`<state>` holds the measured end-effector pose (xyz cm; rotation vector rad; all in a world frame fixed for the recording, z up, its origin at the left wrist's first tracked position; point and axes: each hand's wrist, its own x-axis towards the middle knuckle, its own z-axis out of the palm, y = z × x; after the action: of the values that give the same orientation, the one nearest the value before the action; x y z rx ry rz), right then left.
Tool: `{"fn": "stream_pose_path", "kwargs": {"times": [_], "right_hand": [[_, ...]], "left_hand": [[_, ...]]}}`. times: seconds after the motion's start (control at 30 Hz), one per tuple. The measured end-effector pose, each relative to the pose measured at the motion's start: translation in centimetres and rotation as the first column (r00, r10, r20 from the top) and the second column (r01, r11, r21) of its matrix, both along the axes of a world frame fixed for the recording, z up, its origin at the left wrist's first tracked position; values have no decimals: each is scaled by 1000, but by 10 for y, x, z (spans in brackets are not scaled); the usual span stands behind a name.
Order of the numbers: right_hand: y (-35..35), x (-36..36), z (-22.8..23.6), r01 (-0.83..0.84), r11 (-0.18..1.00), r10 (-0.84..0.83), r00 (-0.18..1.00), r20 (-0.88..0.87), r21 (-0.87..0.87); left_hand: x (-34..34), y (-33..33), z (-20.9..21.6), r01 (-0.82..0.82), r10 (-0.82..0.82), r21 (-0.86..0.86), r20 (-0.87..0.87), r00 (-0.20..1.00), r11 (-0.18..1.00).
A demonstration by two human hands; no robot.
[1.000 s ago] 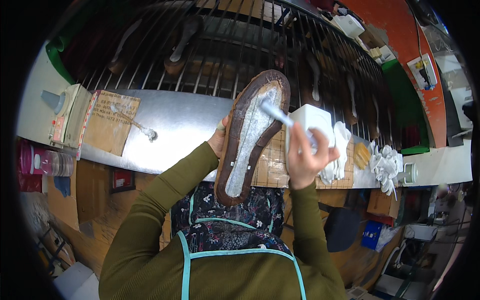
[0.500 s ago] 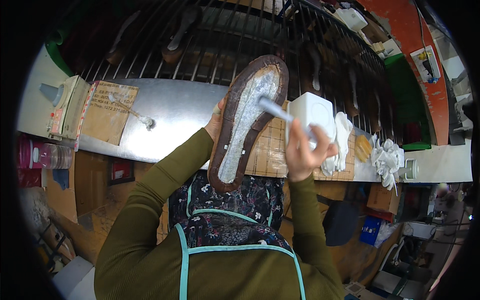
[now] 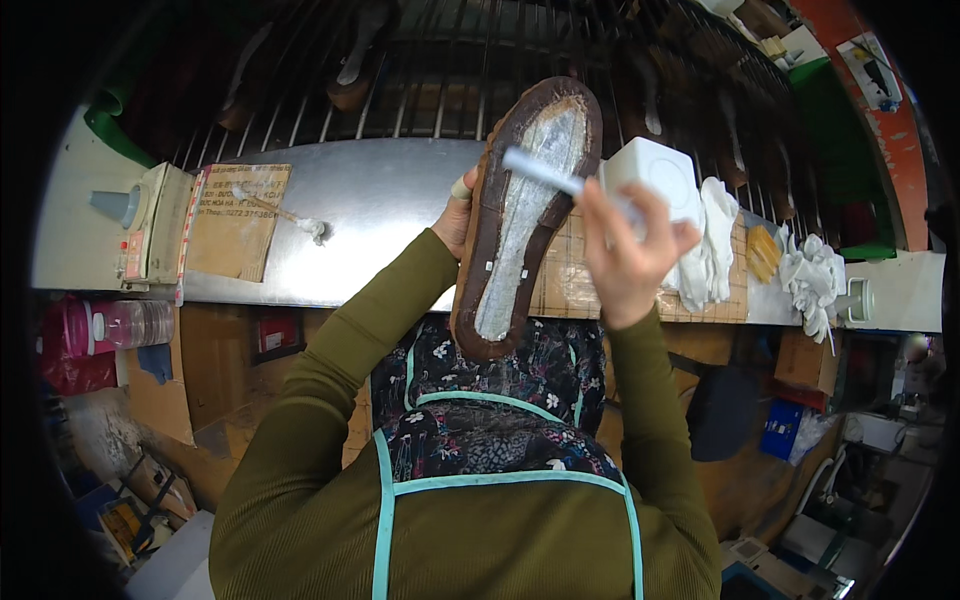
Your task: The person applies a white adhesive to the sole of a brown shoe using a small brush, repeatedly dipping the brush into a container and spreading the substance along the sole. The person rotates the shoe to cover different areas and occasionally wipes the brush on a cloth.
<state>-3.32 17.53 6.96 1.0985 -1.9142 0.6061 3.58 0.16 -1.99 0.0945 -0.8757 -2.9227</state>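
The bare silvery metal bench (image 3: 370, 190) runs up to a dark rack of metal bars (image 3: 445, 100), and the brown shoe with a pale grey sole strip (image 3: 520, 225) is held sole-out, its narrow end past the bench's front edge. Left of the shoe there's open metal as far as a flat brown cardboard piece (image 3: 235, 240). Just right of it, a boxy white plastic container (image 3: 655, 180) crowds in, contents hidden from me, with white cloth gloves (image 3: 715, 240) beyond. The left hand (image 3: 460, 215) clasps the shoe's left side, fingers partly hidden; the right hand (image 3: 632, 255) pinches a slim pale-blue tool (image 3: 545, 172) across the sole; I can't tell whether it touches.
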Motion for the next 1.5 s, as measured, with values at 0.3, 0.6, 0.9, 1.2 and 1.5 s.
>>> {"fn": "stream_pose_path", "kwargs": {"times": [0.3,0.6,0.9,1.2,1.5], "right_hand": [[39,12,-8,-163,986,132,860,492,20],[50,48,-36,-5,1000,10,981,196,-25],[151,16,-40,429,873,-482,834,269,233],[148,-32,-12,136,899,-330,835,440,416],[132,-219,-31,256,893,-422,760,494,369]], "left_hand": [[2,-2,2,31,-32,21,49,998,999],[0,-1,-2,-106,106,-2,61,992,994],[6,-13,-17,-176,173,10,144,974,984],[7,-11,-20,-211,204,28,154,967,977],[6,-11,-16,-201,199,-1,155,968,980]]}}
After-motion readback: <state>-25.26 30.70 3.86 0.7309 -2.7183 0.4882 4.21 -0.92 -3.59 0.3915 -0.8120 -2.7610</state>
